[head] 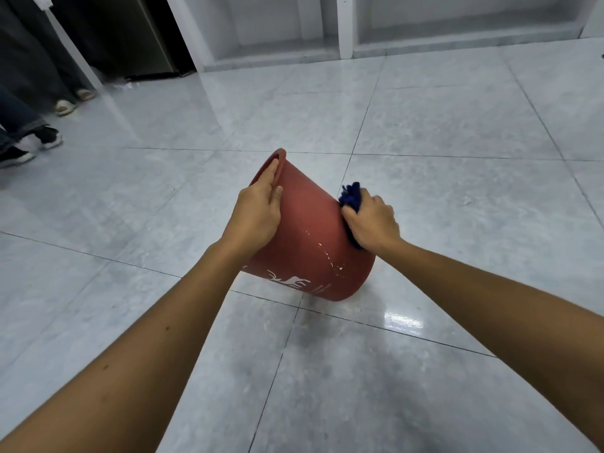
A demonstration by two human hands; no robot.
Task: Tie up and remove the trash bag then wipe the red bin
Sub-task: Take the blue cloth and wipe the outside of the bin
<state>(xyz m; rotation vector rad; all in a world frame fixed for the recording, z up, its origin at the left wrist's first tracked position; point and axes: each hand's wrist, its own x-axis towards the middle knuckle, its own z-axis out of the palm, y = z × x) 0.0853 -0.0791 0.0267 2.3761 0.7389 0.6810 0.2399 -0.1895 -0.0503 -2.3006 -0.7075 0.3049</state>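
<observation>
Here, on a pale tiled floor [425, 119], a red bin [310, 243] is tipped on its side — mouth turned away, base toward the camera. The left hand [258, 214] grips its rim, fingers hooked over the edge. The right hand [372, 220] clenches a blue cloth [351, 197], pressing it to the bin's outer wall — white marks streak the side.

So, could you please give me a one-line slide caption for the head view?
Left hand tilts the red bin above the tiled floor while right hand wipes it with blue cloth.
</observation>
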